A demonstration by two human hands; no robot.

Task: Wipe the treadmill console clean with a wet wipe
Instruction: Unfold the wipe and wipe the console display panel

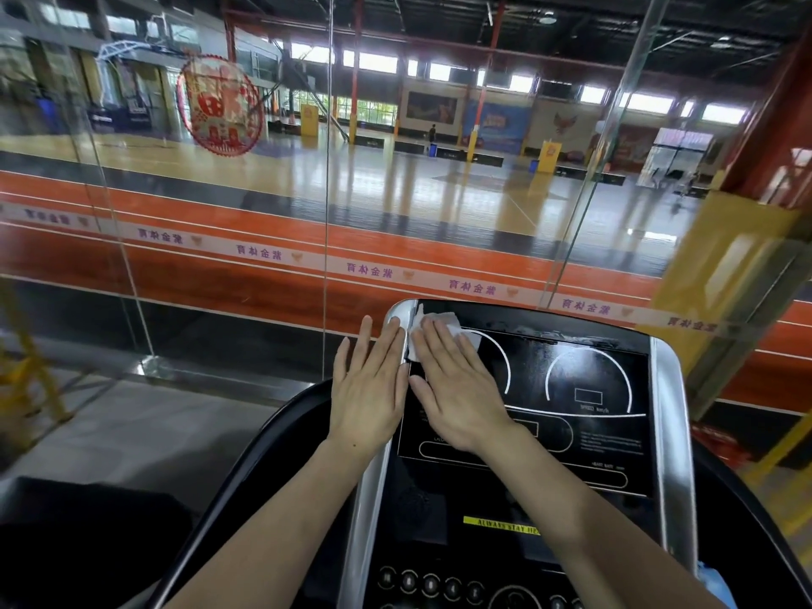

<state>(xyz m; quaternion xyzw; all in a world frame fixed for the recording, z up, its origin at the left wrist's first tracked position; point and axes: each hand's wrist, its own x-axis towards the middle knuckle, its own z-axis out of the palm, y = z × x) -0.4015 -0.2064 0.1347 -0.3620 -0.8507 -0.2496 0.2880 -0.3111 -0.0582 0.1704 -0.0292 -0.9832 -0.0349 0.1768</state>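
1. From my feed, the right hand (457,389) is flat with fingers straight, pressing the wet wipe (444,327) onto the upper left corner of the treadmill console (571,389). Not gripping it, just palm and fingers laid on top.
2. The wipe pokes out past the fingertips, white and crumpled, up by the top edge of the black display panel.
3. The left hand (367,389) is open too, fingers straight, resting along the console's silver side rail (373,476), right beside the right hand.
4. Panel looks streaky around the right dial outline (589,380), maybe wet or dusty; can't really tell through the glare.
5. Row of round buttons (430,582) sits low on the console, well below both hands.
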